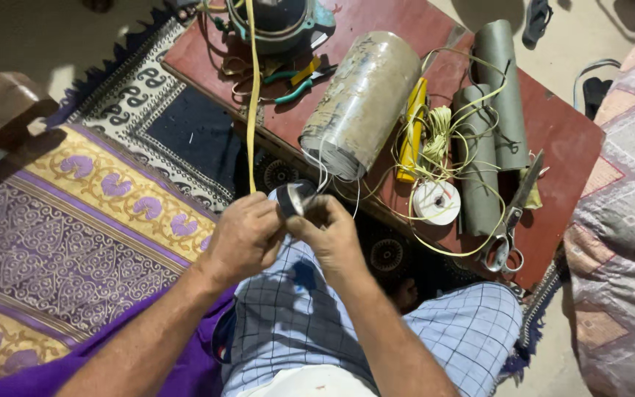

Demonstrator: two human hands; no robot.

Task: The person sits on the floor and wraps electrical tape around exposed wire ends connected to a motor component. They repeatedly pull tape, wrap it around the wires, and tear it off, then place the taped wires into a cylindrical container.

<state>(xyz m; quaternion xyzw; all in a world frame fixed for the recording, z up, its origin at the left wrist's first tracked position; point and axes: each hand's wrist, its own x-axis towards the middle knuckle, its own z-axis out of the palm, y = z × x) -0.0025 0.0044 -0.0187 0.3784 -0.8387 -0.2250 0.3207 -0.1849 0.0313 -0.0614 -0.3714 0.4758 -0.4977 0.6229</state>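
Both hands, left and right, closed around black tape roll; yellow strip rising toward red desk.

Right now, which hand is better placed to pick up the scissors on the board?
Probably the right hand: the scissors lie on its side, the left hand further away. Both hands grip the black tape roll, so one must let go.

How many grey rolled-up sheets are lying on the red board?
2. One grey roll lies near the board's far right edge; the other grey roll lies beside it, closer to the scissors. Others may be hidden.
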